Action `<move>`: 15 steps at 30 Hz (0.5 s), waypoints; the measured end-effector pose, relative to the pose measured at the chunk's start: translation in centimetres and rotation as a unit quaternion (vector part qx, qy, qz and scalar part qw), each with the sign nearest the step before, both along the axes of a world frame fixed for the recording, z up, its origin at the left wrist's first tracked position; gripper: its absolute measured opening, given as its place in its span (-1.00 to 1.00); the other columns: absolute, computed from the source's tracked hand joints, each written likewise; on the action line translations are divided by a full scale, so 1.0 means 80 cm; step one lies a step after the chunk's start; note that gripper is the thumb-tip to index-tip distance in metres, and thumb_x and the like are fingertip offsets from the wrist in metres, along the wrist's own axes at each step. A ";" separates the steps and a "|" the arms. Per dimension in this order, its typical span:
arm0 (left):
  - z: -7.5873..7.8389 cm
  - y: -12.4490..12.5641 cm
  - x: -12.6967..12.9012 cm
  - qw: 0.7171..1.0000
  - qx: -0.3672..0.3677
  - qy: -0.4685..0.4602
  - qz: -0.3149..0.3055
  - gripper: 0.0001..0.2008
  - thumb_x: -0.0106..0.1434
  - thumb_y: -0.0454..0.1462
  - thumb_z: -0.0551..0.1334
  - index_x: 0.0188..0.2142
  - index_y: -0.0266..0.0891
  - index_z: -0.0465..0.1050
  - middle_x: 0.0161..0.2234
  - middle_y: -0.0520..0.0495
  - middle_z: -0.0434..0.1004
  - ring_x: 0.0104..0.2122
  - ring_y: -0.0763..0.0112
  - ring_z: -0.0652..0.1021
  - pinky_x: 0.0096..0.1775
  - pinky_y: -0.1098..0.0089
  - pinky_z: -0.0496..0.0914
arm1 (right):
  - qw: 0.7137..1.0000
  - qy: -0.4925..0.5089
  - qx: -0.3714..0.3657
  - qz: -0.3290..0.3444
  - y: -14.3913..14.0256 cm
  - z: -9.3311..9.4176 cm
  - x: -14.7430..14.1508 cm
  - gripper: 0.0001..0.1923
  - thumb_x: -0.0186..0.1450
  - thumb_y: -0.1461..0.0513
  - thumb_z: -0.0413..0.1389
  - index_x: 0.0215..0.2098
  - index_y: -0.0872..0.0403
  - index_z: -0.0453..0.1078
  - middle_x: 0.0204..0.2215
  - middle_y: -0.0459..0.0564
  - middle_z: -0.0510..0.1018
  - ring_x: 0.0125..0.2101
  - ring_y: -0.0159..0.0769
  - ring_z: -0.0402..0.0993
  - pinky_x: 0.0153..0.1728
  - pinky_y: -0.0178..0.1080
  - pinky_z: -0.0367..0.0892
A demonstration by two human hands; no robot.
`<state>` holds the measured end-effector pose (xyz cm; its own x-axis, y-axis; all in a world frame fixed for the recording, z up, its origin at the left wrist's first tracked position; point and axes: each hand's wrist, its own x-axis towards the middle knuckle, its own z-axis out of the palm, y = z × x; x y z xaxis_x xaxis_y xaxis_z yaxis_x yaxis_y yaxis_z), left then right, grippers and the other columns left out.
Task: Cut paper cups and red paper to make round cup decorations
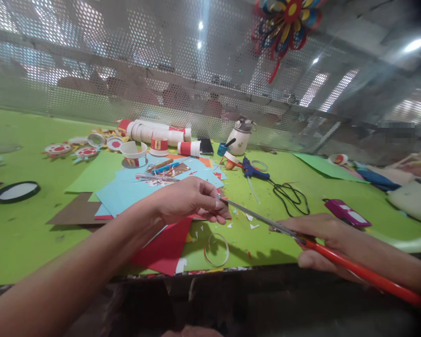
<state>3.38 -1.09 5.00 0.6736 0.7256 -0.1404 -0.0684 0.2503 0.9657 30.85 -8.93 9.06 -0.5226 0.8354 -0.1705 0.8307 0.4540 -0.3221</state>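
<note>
My right hand (331, 229) grips a pair of scissors (261, 218) with orange-red handles, their long blades pointing left and looking nearly closed. At the blade tips is my left hand (191, 199), its thumb and fingers pinched together. Whatever it holds is too small to make out. Under my left forearm lie red paper (166, 250), light blue sheets (108, 194) and brown paper (72, 210). A thin pale ring (227, 256) rests on the green table near the front edge. White paper scraps (254, 226) are scattered below the blades.
Behind the hands are paper cups (189, 149), a blue glue gun (254, 171) with black cable, a flask (241, 135) and a phone (206, 146). Decorated discs (58, 150) and a black-rimmed disc (17, 192) lie left; a purple case (347, 213) lies right. A perforated panel (126, 61) stands behind.
</note>
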 end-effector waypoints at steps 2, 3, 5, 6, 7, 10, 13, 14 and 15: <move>0.001 0.000 0.000 1.000 -0.001 0.001 -0.002 -0.86 -0.03 -0.35 0.36 -0.62 -0.33 0.44 -0.55 -0.13 0.57 -0.53 0.44 0.54 -0.47 0.48 0.34 | 1.000 0.004 -0.005 0.006 0.001 0.000 0.000 -0.51 0.26 0.05 0.06 0.09 0.10 0.37 -0.28 0.10 0.57 -0.34 -0.16 0.47 -0.33 -0.23 0.35; 0.001 0.000 0.000 1.000 -0.002 0.001 -0.003 -0.86 -0.03 -0.36 0.36 -0.63 -0.33 0.44 -0.55 -0.13 0.57 -0.53 0.44 0.54 -0.47 0.48 0.34 | 1.000 0.004 -0.008 0.010 0.002 0.000 0.001 -0.50 0.28 0.03 0.04 0.10 0.11 0.36 -0.26 0.12 0.57 -0.32 -0.15 0.48 -0.33 -0.23 0.35; 0.002 0.000 0.000 1.000 -0.005 0.003 -0.003 -0.85 -0.02 -0.37 0.35 -0.64 -0.33 0.44 -0.56 -0.13 0.57 -0.54 0.45 0.54 -0.47 0.48 0.34 | 1.000 0.004 -0.016 0.020 0.004 -0.001 0.003 -0.48 0.29 0.00 -0.01 0.11 0.11 0.35 -0.17 0.15 0.55 -0.26 -0.12 0.48 -0.31 -0.22 0.36; 0.002 0.000 0.000 1.000 -0.007 0.004 -0.003 -0.85 -0.01 -0.38 0.34 -0.64 -0.33 0.43 -0.56 -0.14 0.57 -0.54 0.46 0.54 -0.47 0.48 0.33 | 1.000 0.003 -0.019 0.022 0.004 -0.001 0.004 -0.47 0.30 -0.01 -0.02 0.11 0.10 0.34 -0.14 0.15 0.54 -0.23 -0.11 0.48 -0.30 -0.22 0.36; 0.002 0.000 0.000 1.000 -0.010 0.004 -0.003 -0.85 0.01 -0.39 0.32 -0.64 -0.34 0.43 -0.56 -0.14 0.57 -0.54 0.46 0.54 -0.46 0.48 0.33 | 1.000 0.003 -0.019 0.022 0.005 -0.001 0.005 -0.47 0.30 -0.02 -0.03 0.11 0.10 0.34 -0.14 0.16 0.54 -0.22 -0.10 0.48 -0.30 -0.22 0.37; 0.002 0.001 0.000 1.000 -0.018 0.000 -0.006 -0.86 0.03 -0.42 0.29 -0.63 -0.35 0.44 -0.55 -0.15 0.57 -0.52 0.45 0.56 -0.46 0.50 0.32 | 1.000 0.008 -0.020 0.022 0.005 -0.001 0.006 -0.47 0.31 -0.03 -0.04 0.12 0.08 0.33 -0.18 0.14 0.55 -0.24 -0.10 0.48 -0.31 -0.21 0.38; 0.001 0.002 0.000 1.000 -0.021 0.000 -0.009 -0.87 0.03 -0.42 0.30 -0.62 -0.37 0.44 -0.56 -0.15 0.57 -0.52 0.47 0.55 -0.47 0.51 0.31 | 0.999 0.013 -0.029 0.032 0.005 0.001 0.006 -0.51 0.33 0.00 -0.06 0.13 0.01 0.32 -0.31 0.07 0.55 -0.34 -0.15 0.47 -0.37 -0.23 0.38; 0.001 0.002 -0.001 1.000 -0.022 0.002 -0.011 -0.87 0.02 -0.42 0.31 -0.62 -0.37 0.44 -0.56 -0.14 0.56 -0.52 0.47 0.55 -0.47 0.51 0.31 | 0.999 0.015 -0.031 0.038 0.006 0.001 0.007 -0.52 0.33 0.00 -0.07 0.13 0.00 0.32 -0.35 0.05 0.54 -0.37 -0.17 0.47 -0.39 -0.24 0.37; 0.001 0.002 -0.001 1.000 -0.023 0.003 -0.013 -0.88 0.01 -0.42 0.31 -0.61 -0.38 0.44 -0.56 -0.13 0.56 -0.51 0.46 0.56 -0.46 0.51 0.31 | 0.998 0.018 -0.033 0.042 0.006 0.001 0.007 -0.52 0.33 -0.01 -0.07 0.12 -0.01 0.32 -0.38 0.04 0.54 -0.40 -0.18 0.46 -0.41 -0.25 0.37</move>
<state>3.32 -0.89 5.04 0.6907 0.7010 -0.1775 -0.0548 0.2955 0.9538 31.44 -8.43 9.15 -0.5976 0.7752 -0.2046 0.7778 0.4986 -0.3825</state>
